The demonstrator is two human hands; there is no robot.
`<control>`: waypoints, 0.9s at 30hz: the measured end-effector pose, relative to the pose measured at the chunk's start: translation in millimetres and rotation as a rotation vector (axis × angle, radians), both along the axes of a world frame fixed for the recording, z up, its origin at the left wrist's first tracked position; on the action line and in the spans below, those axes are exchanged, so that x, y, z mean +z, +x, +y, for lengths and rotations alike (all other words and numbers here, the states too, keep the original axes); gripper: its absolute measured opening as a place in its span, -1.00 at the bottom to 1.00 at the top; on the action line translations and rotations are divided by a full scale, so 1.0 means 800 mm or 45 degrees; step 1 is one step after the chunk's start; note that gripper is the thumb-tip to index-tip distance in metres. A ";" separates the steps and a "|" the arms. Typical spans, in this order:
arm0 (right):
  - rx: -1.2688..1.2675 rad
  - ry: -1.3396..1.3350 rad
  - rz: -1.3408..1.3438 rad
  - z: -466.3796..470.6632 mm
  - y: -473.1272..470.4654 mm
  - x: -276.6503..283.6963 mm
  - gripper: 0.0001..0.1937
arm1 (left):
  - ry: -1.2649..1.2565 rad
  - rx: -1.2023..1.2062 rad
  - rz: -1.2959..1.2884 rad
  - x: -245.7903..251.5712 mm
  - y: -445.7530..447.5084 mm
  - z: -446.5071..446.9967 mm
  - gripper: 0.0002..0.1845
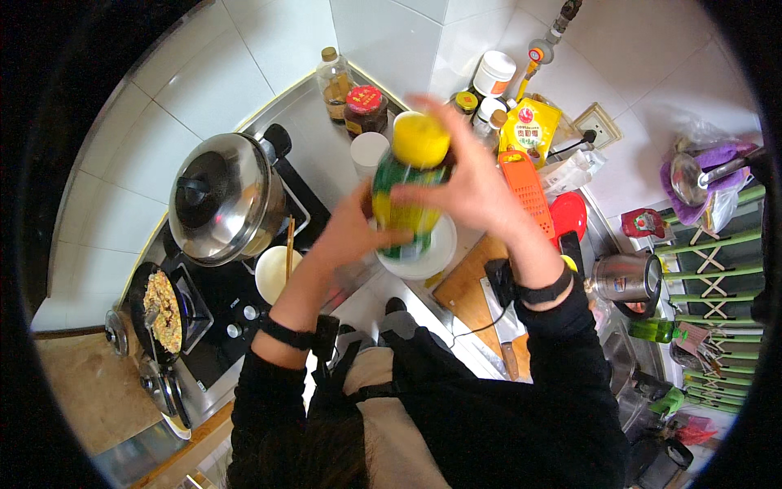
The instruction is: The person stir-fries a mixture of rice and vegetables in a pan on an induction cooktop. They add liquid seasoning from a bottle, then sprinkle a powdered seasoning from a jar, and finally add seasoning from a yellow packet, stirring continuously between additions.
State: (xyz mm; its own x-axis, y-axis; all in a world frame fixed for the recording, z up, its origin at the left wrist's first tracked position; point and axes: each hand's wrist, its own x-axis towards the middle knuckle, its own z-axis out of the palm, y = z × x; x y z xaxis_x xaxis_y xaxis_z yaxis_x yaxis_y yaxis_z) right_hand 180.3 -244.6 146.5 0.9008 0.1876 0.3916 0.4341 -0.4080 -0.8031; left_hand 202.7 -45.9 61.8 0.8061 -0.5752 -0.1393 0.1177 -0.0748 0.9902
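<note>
A green container with a yellow lid and yellow label (397, 217) is held up over the counter corner, somewhat blurred. My left hand (345, 229) grips its lower body from the left. Around its upper part, on the right, is my right hand (470, 177), its thumb across the body and its fingers by the yellow lid. The lid looks to be on. Below and partly behind the container is a white plate or bowl (443, 247). A white round container (368, 150) stands just behind it.
At left, a lidded steel pot (226, 195) and a frying pan (135, 299) of chopped food share the gas hob; flame shows beside the pan. A bowl (269, 275) holds chopsticks. A cleaver (498, 312) lies on the cutting board (470, 275). Jars (366, 110) line the back.
</note>
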 end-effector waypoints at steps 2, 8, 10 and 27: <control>-0.228 0.019 -0.115 -0.023 0.032 0.014 -0.01 | -0.204 0.221 -0.220 0.009 0.033 -0.016 -0.13; -0.849 -0.404 -0.511 -0.069 0.145 -0.024 -0.13 | -0.131 0.517 -0.217 0.010 0.032 0.013 -0.35; -0.942 -0.469 -0.410 -0.082 0.176 -0.057 -0.17 | -0.089 0.574 -0.199 0.005 0.023 0.030 -0.41; -1.348 -0.593 -0.177 -0.102 0.254 -0.214 -0.08 | 0.261 0.679 -0.447 0.025 -0.033 0.172 -0.67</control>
State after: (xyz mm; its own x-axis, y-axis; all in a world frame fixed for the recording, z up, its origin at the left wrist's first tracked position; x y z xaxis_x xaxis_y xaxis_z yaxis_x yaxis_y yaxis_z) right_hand 383.3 -325.8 -24.5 0.6481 -0.4807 0.5907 -0.2275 -0.8624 -0.4522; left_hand 176.2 91.8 81.7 0.9901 -0.0754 0.1187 -0.1355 -0.2866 0.9484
